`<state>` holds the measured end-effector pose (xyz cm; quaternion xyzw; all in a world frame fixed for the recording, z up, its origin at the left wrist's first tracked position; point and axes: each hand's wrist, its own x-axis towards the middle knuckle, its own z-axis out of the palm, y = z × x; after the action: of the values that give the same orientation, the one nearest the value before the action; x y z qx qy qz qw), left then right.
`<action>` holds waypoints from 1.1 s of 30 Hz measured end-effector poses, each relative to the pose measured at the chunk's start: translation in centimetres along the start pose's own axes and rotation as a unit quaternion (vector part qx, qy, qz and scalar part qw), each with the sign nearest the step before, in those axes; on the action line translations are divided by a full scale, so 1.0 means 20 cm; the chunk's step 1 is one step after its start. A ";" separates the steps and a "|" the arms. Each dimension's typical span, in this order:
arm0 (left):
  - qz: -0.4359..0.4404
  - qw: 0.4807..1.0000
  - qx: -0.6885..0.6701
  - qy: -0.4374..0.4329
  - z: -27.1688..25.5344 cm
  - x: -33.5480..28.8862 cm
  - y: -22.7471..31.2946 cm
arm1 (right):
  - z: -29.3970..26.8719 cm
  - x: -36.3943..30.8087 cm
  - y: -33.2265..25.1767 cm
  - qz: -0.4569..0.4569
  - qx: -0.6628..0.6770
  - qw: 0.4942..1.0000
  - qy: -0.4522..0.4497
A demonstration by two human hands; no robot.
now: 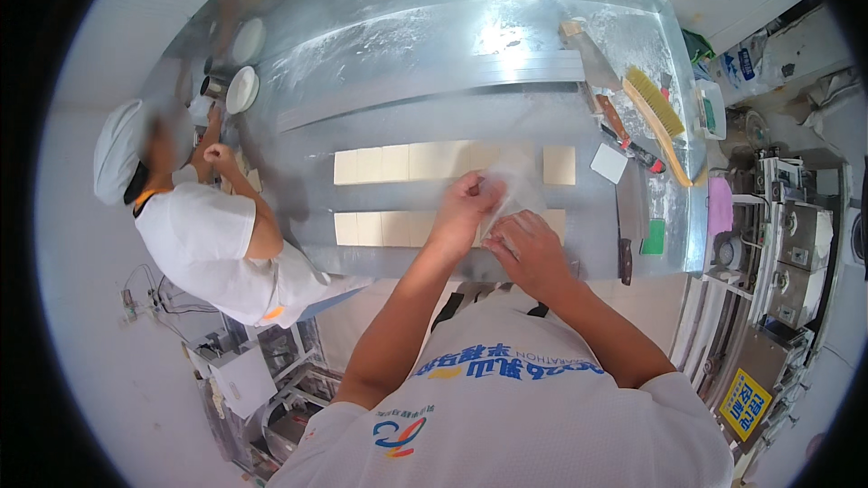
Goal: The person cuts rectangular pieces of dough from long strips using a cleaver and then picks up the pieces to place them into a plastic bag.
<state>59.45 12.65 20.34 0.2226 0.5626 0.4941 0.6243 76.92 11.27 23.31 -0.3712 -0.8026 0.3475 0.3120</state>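
My left hand (pixel 463 212) and my right hand (pixel 529 251) are close together above the metal table. Pinched between their fingers is a thin, see-through plastic bag (pixel 517 183), partly blurred. Behind the hands runs a row of pale, flat dough pieces (pixel 371 164) laid edge to edge. One square dough piece (pixel 559 165) lies apart at that row's right end. A second row of dough pieces (pixel 358 229) lies nearer to me. My hands and the bag hide the middle of both rows.
Across the metal table (pixel 380 117) lie long metal strips (pixel 434 81). At the right are a bristle brush (pixel 653 108), a knife (pixel 626 235), a white square card (pixel 608 164) and a green scraper (pixel 653 237). A co-worker (pixel 199 226) in white works at the left, near white dishes (pixel 242 90).
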 end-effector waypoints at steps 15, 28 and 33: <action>0.062 0.953 0.267 -0.128 -0.61 -0.72 0.50 | -0.17 0.30 -0.38 -0.023 0.144 0.947 -0.285; 0.290 0.903 0.299 0.102 -0.72 -0.89 0.34 | 0.08 0.21 -0.44 0.251 0.506 0.798 -0.212; 0.198 0.928 0.295 0.109 -0.74 -0.92 0.34 | 0.13 0.14 -0.50 0.194 0.353 0.878 -0.259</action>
<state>45.61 -4.67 30.92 0.4482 0.6922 0.4405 0.3550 69.59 7.75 30.43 -0.2817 -0.5904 0.7452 0.1298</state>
